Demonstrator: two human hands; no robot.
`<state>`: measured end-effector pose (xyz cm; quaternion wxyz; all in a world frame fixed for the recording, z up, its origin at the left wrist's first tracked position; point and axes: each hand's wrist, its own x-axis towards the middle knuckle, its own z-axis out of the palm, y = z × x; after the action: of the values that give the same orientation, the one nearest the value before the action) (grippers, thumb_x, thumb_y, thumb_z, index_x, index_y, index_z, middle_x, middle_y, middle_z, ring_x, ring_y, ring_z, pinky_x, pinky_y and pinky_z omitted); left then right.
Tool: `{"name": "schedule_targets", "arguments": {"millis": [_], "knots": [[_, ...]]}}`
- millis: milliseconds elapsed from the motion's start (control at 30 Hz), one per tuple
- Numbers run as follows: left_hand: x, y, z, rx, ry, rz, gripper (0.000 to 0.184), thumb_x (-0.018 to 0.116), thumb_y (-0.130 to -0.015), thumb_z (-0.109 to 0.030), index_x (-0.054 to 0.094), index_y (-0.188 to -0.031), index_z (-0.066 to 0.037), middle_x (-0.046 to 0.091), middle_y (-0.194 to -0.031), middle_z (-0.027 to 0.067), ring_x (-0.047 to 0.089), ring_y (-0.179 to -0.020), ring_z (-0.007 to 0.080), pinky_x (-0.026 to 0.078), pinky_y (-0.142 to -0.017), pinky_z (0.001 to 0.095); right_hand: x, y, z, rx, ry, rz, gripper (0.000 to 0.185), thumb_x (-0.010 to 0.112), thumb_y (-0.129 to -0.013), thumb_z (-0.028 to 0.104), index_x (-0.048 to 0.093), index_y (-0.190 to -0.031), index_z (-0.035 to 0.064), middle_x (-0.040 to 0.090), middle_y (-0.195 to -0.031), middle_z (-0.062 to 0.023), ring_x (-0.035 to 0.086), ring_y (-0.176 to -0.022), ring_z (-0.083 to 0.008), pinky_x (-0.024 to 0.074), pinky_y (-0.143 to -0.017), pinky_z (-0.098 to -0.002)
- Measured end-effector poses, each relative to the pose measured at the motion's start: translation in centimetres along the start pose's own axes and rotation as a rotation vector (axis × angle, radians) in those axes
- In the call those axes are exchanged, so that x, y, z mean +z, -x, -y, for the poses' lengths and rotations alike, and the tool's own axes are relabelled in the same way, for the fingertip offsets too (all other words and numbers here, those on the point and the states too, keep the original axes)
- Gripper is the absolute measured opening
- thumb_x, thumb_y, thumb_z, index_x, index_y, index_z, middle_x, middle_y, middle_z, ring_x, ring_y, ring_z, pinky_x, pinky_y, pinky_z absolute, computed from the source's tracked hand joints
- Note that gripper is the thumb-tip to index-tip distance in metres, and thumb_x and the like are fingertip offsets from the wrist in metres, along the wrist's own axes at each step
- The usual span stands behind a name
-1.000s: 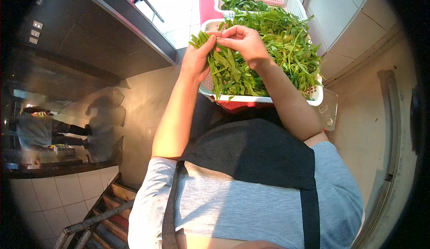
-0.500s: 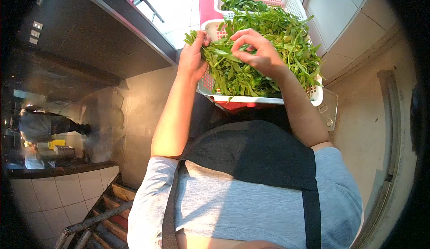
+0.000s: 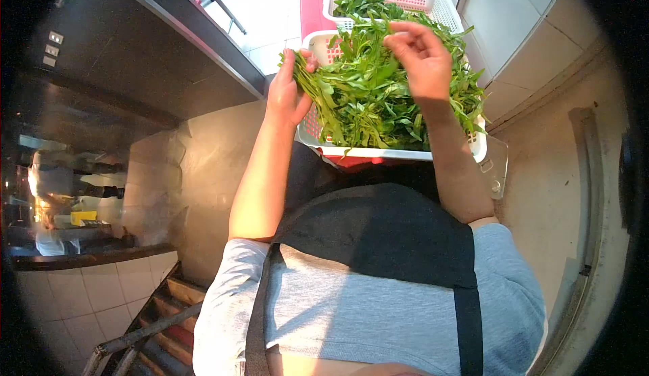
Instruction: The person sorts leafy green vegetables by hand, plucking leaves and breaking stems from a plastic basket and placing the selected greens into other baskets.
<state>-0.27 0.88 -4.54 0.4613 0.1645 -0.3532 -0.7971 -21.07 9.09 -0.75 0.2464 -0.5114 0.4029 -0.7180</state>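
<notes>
My left hand [image 3: 289, 86] is closed round the stem ends of a bunch of leafy greens [image 3: 323, 99] at the left side of the near white basket [image 3: 389, 153]. The leaves of that bunch hang down over the basket. Above the heap of greens [image 3: 385, 105], my right hand [image 3: 424, 57] is raised with its fingers bent and thumb near the fingertips. A green stem or leaf, blurred, shows by those fingertips; the grip on it is not clear.
Behind the near basket stands a second white basket [image 3: 443, 4] with some greens inside. Both rest on a red surface [image 3: 311, 16]. A tiled wall [image 3: 514, 11] rises at the right. Wooden steps [image 3: 177, 308] with a metal rail [image 3: 149, 326] are at the lower left.
My right hand has left my left hand's side and moved right and upward over the heap. My left hand has shifted slightly left and keeps the bunch.
</notes>
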Motion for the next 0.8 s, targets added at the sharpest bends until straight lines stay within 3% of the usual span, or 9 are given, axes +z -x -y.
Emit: {"name": "schedule_targets", "arguments": {"millis": [33, 133, 167, 267, 367, 467, 567, 800], "knots": [[0.2, 0.1, 0.0, -0.007, -0.016, 0.002, 0.039, 0.042, -0.093, -0.044, 0.051, -0.101, -0.006, 0.048, -0.077, 0.0031, 0.049, -0.075, 0.0184, 0.045, -0.074, 0.033, -0.1, -0.7, -0.2, 0.011, -0.003, -0.066, 0.017, 0.068, -0.079, 0.01, 0.062, -0.095, 0.006, 0.062, -0.081, -0.0017, 0.055, -0.071, -0.0063, 0.0462, -0.065, -0.0199], [0.7, 0.0, 0.3, -0.06, 0.018, 0.148, 0.039, 0.042, -0.093, -0.044, 0.052, -0.102, -0.007, 0.051, -0.079, 0.0033, 0.053, -0.08, 0.0194, 0.047, -0.076, 0.0353, 1.8, -1.0, -0.8, 0.037, 0.228, 0.033, 0.017, 0.071, -0.076, 0.013, 0.062, -0.089, 0.0052, 0.062, -0.074, -0.0023, 0.056, -0.068, -0.0064, 0.0466, -0.062, -0.0213], [1.0, -0.1, 0.6, -0.058, 0.019, 0.102, 0.037, 0.044, -0.093, -0.042, 0.053, -0.102, -0.006, 0.052, -0.08, 0.0035, 0.054, -0.079, 0.0181, 0.047, -0.075, 0.0336, 2.8, -0.6, -0.9, -0.02, 0.313, 0.097, 0.018, 0.074, -0.073, 0.009, 0.062, -0.085, 0.0044, 0.062, -0.077, -0.002, 0.057, -0.067, -0.0063, 0.046, -0.058, -0.0196], [2.4, 0.1, 1.3, -0.043, -0.007, -0.002, 0.031, 0.049, -0.093, -0.035, 0.053, -0.101, -0.006, 0.056, -0.082, 0.0044, 0.055, -0.08, 0.0156, 0.047, -0.074, 0.0304, 5.2, 0.5, -1.6, -0.079, 0.423, 0.241, 0.016, 0.073, -0.072, 0.012, 0.062, -0.08, 0.005, 0.062, -0.076, -0.0055, 0.06, -0.07, -0.015, 0.0479, -0.062, -0.0262], [2.1, 0.2, 1.1, -0.03, -0.065, -0.044, 0.025, 0.048, -0.093, -0.03, 0.054, -0.1, -0.006, 0.059, -0.089, 0.0056, 0.057, -0.086, 0.0158, 0.048, -0.078, 0.031, 5.6, 0.5, -3.0, -0.427, 0.624, 0.212, 0.015, 0.07, -0.07, 0.018, 0.062, -0.078, 0.0089, 0.059, -0.079, -0.0085, 0.057, -0.078, -0.0264, 0.048, -0.069, -0.0363], [2.0, 0.2, 1.1, -0.05, -0.074, -0.086, 0.023, 0.044, -0.095, -0.027, 0.055, -0.096, -0.007, 0.059, -0.096, 0.0051, 0.057, -0.09, 0.0158, 0.047, -0.082, 0.0321, 6.1, 1.1, -1.9, -0.41, 0.634, 0.193, 0.013, 0.07, -0.069, 0.018, 0.062, -0.076, 0.0104, 0.057, -0.085, -0.007, 0.054, -0.084, -0.0274, 0.0466, -0.072, -0.0377], [1.5, 0.0, 1.3, -0.03, -0.005, 0.015, 0.021, 0.043, -0.096, -0.026, 0.054, -0.094, -0.008, 0.057, -0.095, 0.0042, 0.054, -0.093, 0.0152, 0.044, -0.085, 0.031, 6.6, 1.5, -2.1, -0.424, 0.681, 0.208, 0.012, 0.069, -0.07, 0.019, 0.063, -0.076, 0.0104, 0.057, -0.087, -0.0062, 0.054, -0.083, -0.0269, 0.0469, -0.07, -0.0368], [0.6, 0.4, 1.1, -0.024, 0.147, 0.055, 0.024, 0.04, -0.097, -0.027, 0.052, -0.101, -0.006, 0.056, -0.099, 0.0061, 0.053, -0.095, 0.0165, 0.042, -0.089, 0.032, 7.7, 1.9, -3.1, -0.36, 0.641, 0.239, 0.012, 0.069, -0.07, 0.018, 0.064, -0.077, 0.0102, 0.057, -0.087, -0.0066, 0.054, -0.086, -0.0273, 0.0469, -0.072, -0.0367]]}}
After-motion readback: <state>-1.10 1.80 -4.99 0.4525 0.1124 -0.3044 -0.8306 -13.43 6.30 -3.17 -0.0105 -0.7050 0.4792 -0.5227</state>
